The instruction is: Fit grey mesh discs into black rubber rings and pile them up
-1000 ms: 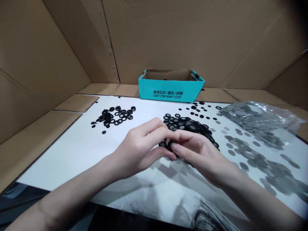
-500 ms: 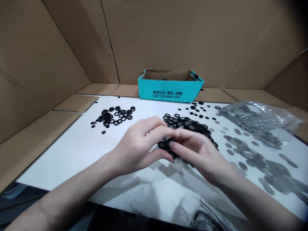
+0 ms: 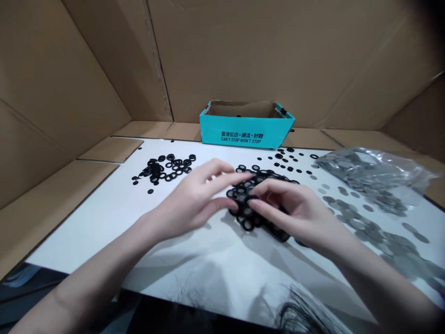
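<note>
My left hand [image 3: 203,195] hovers at the left edge of a heap of black rings [image 3: 247,225], fingers and thumb apart, holding nothing. Many rings in this heap have grey discs in their centres. Over the middle of the heap, my right hand [image 3: 294,208] has thumb and index fingertip close together around the edge of a black ring [image 3: 252,198]. That ring is partly covered by the fingertips and blends with those beneath it. Loose grey discs [image 3: 392,241] are spread to the right of my right hand.
A turquoise box [image 3: 243,132] stands at the back against cardboard walls. Another group of black rings [image 3: 170,176] lies to the left on the white table [image 3: 100,222]. Small black discs [image 3: 290,169] are scattered behind the heap. A clear plastic bag [image 3: 368,171] with grey discs lies at right.
My hands have separated. The left moved away left and opened; the right stays over the heap, lower, with the black ring that was pinched between both hands.
</note>
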A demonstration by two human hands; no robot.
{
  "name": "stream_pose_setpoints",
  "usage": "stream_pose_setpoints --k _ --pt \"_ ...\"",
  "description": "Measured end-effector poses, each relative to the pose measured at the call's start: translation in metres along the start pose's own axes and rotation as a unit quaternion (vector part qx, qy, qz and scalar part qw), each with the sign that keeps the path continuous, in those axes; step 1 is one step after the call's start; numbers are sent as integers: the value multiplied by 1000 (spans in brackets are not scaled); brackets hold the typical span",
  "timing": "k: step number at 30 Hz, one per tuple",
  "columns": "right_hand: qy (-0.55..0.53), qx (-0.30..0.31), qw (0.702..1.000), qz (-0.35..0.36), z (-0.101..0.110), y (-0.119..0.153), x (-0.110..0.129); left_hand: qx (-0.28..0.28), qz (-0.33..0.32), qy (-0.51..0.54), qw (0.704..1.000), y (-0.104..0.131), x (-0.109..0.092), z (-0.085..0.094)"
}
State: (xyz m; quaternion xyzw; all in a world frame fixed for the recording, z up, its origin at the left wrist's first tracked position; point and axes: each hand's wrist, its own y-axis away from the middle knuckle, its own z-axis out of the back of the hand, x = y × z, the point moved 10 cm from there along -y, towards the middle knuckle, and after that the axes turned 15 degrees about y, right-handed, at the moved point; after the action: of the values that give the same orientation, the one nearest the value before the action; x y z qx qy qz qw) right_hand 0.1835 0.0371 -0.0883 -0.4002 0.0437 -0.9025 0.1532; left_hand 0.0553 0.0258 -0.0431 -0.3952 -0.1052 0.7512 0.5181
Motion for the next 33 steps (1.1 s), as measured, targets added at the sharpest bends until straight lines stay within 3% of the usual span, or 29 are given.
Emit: stream_pose_setpoints --k 2,4,7,9,10,14,18,23,27,30,33 --pt "101 -66 993 6 28 -2 -6 -53 50 -41 997 2 20 20" --pt "168 -99 981 -7 50 -3 -18 -91 146 -112 979 9 49 41" --pt "239 -90 966 -43 63 -8 -40 -34 340 -236 910 30 102 56" --pt "262 -61 961 -59 61 -11 -50 21 431 -297 852 47 128 62" --pt "265 -49 961 -63 59 -12 -53 35 453 -307 837 52 137 63" --pt "265 -53 960 -71 61 -12 -48 59 490 -305 814 64 159 64" --pt "268 -101 952 -108 84 4 -49 52 504 -298 809 69 169 65" --pt "359 -113 908 -182 119 46 -95 30 500 -277 820 72 174 70" --pt "441 -112 864 -215 136 79 -140 8 492 -264 829 72 174 75" --pt "470 -105 849 -218 132 93 -154 -12 483 -262 835 69 170 79" --pt "474 -93 853 -199 119 96 -151 -38 468 -262 843 66 165 85"
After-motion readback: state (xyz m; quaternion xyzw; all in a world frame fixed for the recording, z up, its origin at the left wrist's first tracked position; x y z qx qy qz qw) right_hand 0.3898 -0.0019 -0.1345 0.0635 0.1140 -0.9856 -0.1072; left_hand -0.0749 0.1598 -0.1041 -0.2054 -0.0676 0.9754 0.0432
